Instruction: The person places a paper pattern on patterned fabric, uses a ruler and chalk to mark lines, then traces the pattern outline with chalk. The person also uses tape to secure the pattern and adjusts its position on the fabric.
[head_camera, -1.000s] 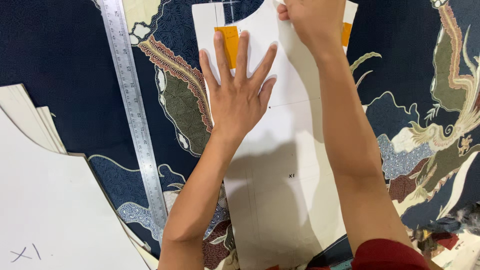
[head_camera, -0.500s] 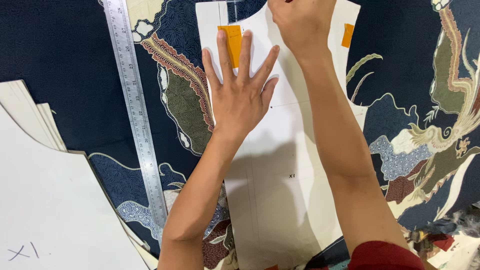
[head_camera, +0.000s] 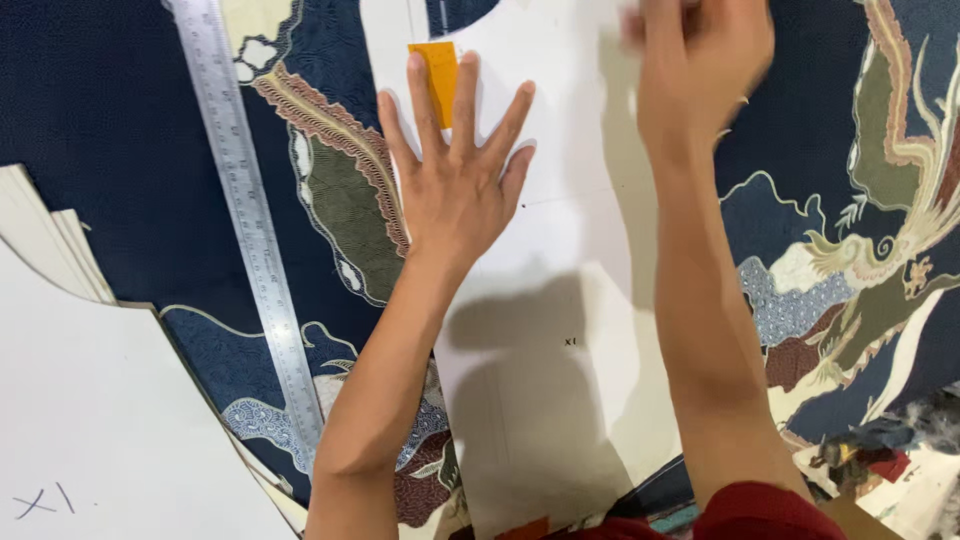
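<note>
My left hand (head_camera: 455, 190) lies flat with fingers spread on a white paper pattern piece (head_camera: 560, 310), pressing it onto dark blue printed fabric (head_camera: 100, 110). Its fingertips touch an orange tape patch (head_camera: 437, 70) near the pattern's top. My right hand (head_camera: 700, 70) hovers over the pattern's upper right edge. It is blurred, with fingers curled, and whether it holds anything is unclear. Both forearms cross the pattern from the bottom of the view.
A long metal ruler (head_camera: 250, 230) lies diagonally on the fabric left of the pattern. More white pattern sheets (head_camera: 100, 420) are stacked at the lower left. Fabric scraps (head_camera: 880, 460) sit at the lower right.
My right hand has moved right along the pattern's top edge and now covers the second orange patch. My left hand has stayed pressed in place.
</note>
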